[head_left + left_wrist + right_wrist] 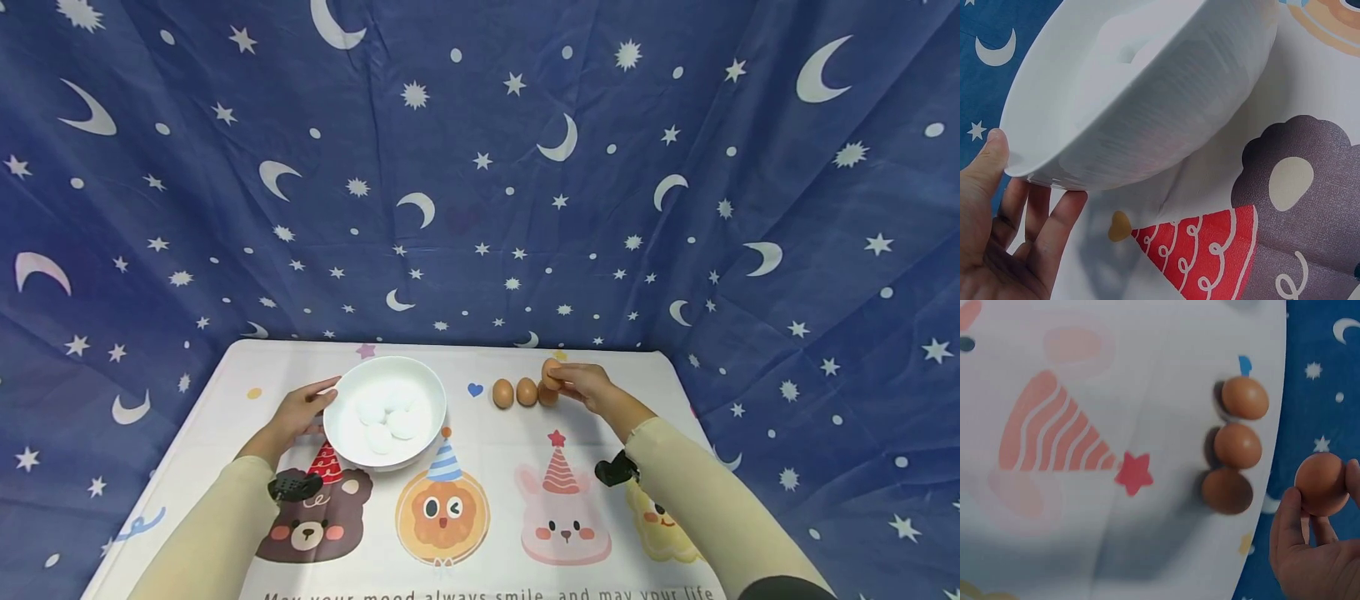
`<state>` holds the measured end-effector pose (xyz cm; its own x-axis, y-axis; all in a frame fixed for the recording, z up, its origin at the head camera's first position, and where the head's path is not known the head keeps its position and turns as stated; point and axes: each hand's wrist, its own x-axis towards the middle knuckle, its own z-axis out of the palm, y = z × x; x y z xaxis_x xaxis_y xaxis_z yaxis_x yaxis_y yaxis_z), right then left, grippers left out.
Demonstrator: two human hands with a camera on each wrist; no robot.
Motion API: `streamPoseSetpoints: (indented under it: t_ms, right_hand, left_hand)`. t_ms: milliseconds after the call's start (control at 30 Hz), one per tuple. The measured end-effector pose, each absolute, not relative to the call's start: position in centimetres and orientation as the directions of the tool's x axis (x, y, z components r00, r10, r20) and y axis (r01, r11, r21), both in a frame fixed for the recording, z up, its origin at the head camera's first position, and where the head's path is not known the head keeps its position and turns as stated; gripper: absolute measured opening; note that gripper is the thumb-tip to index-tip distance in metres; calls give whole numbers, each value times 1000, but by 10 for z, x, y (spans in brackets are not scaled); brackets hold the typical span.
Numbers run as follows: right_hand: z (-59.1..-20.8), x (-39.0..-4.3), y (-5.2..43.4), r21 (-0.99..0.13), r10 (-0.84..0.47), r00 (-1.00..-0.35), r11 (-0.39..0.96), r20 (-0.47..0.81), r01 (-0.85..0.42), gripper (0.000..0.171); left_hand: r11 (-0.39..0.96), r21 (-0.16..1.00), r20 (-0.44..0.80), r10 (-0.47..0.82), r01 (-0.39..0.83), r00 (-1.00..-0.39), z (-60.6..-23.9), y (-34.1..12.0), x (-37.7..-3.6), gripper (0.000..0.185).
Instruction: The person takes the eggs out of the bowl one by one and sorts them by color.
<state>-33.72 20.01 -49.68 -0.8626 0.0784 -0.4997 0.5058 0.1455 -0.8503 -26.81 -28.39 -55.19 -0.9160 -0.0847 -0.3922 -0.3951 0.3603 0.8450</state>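
My left hand [299, 412] grips a white bowl [1166, 134] at its left side, thumb at the rim and fingertips under the outer wall. Several white eggs [378, 437] lie together in the bottom of the bowl. On the right, my right hand [1316, 556] holds a brown egg [1322, 484] between thumb and fingers, raised above the table. Three more brown eggs stand in a row close by: a left one [502, 393], a middle one [527, 392] and a right one [1227, 490]. In the head view the held egg partly covers the right one.
A white tablecloth [465, 450] with printed cartoon animals and party hats covers the table. Behind its far edge hangs a blue curtain [480, 208] with moons and stars. Dark straps [617, 469] sit at both wrists.
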Motion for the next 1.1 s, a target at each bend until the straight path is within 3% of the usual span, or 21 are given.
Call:
streamPoseSetpoints:
  t_ms: [567, 1100]
  right_hand:
    - [-539, -342, 240, -852, 189, -849, 88, -494, 516, 59]
    - [-568, -334, 239, -882, 270, -878, 156, -395, 445, 54]
  left_hand:
    - [362, 842, -396, -87, -399, -914, -554, -285, -266, 57]
    - [359, 845, -394, -85, -397, -915, -549, -283, -264, 56]
